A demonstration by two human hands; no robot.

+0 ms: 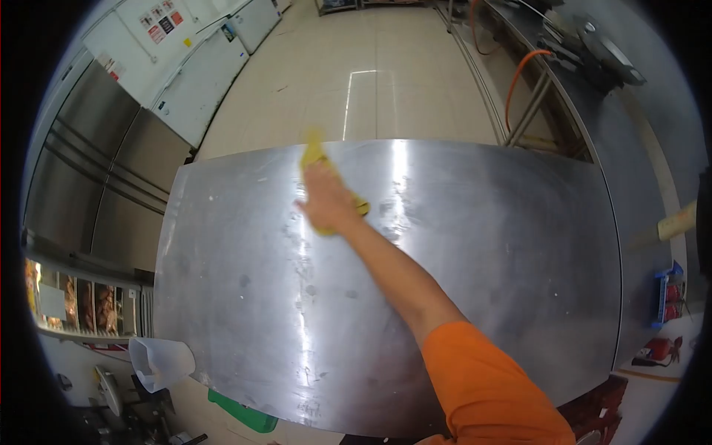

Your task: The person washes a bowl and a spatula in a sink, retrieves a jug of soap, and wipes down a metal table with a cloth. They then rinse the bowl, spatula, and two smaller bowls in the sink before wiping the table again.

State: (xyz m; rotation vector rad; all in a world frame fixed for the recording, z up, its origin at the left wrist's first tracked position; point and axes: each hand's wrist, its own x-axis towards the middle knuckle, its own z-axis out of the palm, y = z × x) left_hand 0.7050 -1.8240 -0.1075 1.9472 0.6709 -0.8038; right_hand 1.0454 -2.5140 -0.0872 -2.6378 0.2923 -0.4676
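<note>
My right hand (326, 194) presses palm down on a yellow cloth (358, 205) near the far edge of a stainless steel table (475, 259). The cloth sticks out past the fingertips and on both sides of the palm. Its far tip is smeared by motion and reaches the table's edge. My right arm stretches across the table from an orange sleeve. Smudges, wet-looking marks and small specks dot the metal around the hand. My left hand is out of the frame.
A translucent plastic container (165, 362) stands at the near left corner, above a green object (243, 411). Steel cabinets (111, 156) and white chest freezers (200, 81) line the left. A counter with pans (604, 55) and an orange hose (517, 81) runs along the right.
</note>
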